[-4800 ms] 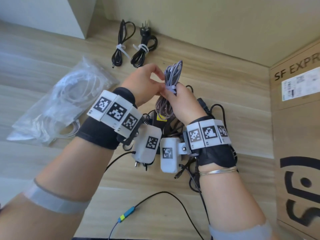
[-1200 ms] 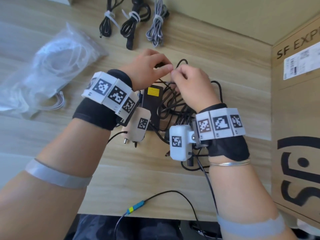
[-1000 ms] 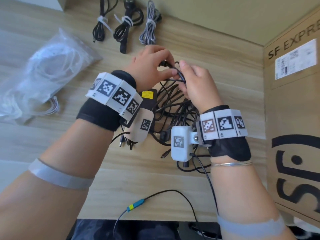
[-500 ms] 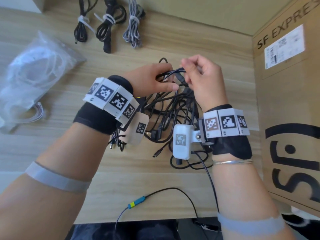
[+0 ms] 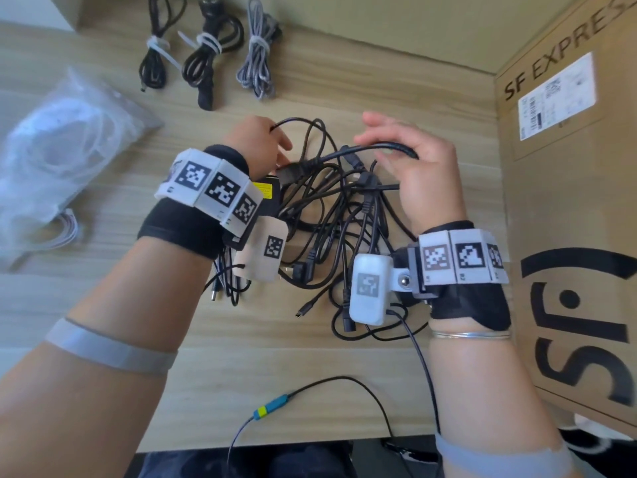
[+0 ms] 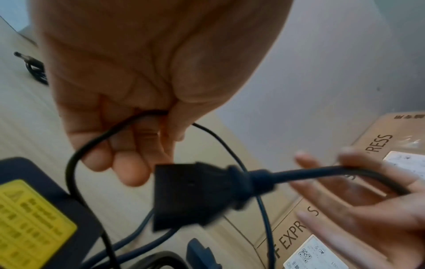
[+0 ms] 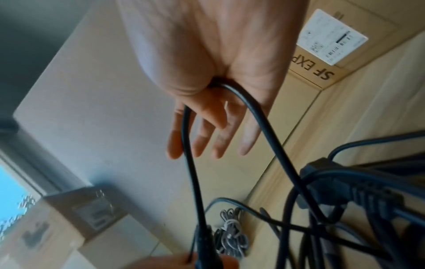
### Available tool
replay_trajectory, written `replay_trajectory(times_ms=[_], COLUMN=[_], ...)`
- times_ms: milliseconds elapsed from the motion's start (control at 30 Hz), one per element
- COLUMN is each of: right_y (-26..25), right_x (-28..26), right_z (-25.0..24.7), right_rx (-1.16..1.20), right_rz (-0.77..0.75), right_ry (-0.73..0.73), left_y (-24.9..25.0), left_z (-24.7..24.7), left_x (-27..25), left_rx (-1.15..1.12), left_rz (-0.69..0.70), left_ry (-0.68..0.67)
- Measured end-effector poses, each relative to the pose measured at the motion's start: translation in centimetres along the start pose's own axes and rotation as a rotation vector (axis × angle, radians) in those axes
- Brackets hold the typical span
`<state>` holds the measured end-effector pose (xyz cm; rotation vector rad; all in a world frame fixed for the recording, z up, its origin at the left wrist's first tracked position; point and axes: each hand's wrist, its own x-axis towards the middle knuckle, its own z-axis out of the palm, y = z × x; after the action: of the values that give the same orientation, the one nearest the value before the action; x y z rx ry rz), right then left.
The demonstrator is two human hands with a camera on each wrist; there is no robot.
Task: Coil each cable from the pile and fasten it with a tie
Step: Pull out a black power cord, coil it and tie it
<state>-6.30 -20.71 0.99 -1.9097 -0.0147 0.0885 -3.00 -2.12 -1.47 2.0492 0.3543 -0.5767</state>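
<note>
Both hands are raised over the tangled pile of black cables (image 5: 331, 215) on the wooden table (image 5: 310, 357). The left hand (image 5: 256, 143) has its fingers curled around a thin black cable (image 6: 96, 140), which loops out past the thumb. The right hand (image 5: 420, 160) carries a thick black power cable (image 5: 379, 148) in the crook between thumb and palm; its fingers (image 7: 207, 134) are extended and loosely spread. That cable's plug (image 6: 195, 194) hangs between the two hands, just beside the left fingertips. A black power adapter with a yellow label (image 5: 265, 193) lies at the pile's left edge. Three coiled, tied cables (image 5: 206, 53) lie at the far edge, well apart from the pile. A clear bag of white ties (image 5: 58, 157) sits far left; a cardboard box (image 5: 568, 201) stands right.
</note>
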Motion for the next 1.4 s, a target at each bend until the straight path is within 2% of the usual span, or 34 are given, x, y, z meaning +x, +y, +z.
replay_trajectory(times_ms=[100,200,300,433,500,600,667,833,933,1033,1100,1200,1300,1400], right_y=[-0.7,-0.9,-1.1,-1.7,-2.0,-2.5,-2.9,-3.4,-3.3,-2.9,-2.4,-2.1,-2.2,-2.4], right_x=[-0.3,-0.1,0.5,0.8,1.0,1.1,1.1,1.0,1.2,1.3,1.2,1.1,1.4,1.5], right_z=[-0.5,-0.3,0.3,1.0,1.2,1.2,1.2,1.4,1.2,1.2,1.2,0.7,0.6,1.2], right_rx=[0.176,0.228,0.284,0.325,0.304,0.373,0.437,0.548,0.462,0.347,0.340,0.425,0.500,0.540], right_rz=[0.013,0.000,-0.039,-0.146,-0.189,-0.166,-0.161,-0.153,-0.129,-0.132,-0.147,-0.152,-0.160,-0.184], right_ry=[0.037,0.097,0.170,0.208,0.223,0.242,0.269,0.312,0.300,0.284,0.297,0.349,0.359,0.303], left_y=[0.1,0.4,1.6,2.4,2.4,1.7,1.2,0.3,0.4,0.0,0.1,0.3,0.0,0.5], left_z=[0.0,0.3,0.7,1.4,1.5,1.2,1.2,1.2,1.2,1.1,1.0,1.1,1.2,1.4], left_x=[-0.3,-0.8,-2.1,-2.7,-2.8,-2.5,-2.3,-2.0,-2.1,-1.8,-1.7,-1.5,-1.1,-1.4], left_rx=[0.072,0.236,0.210,0.185,0.229,0.222,0.258,0.397,0.444,0.287,0.226,0.233,0.275,0.176], left_rz=[-0.030,0.169,0.422,0.576,0.536,0.366,0.305,0.232,0.238,0.188,0.169,0.171,0.255,0.488], left_ry=[-0.006,0.028,0.055,-0.145,-0.208,-0.223,-0.256,-0.346,-0.389,-0.427,-0.406,-0.298,-0.233,-0.270])
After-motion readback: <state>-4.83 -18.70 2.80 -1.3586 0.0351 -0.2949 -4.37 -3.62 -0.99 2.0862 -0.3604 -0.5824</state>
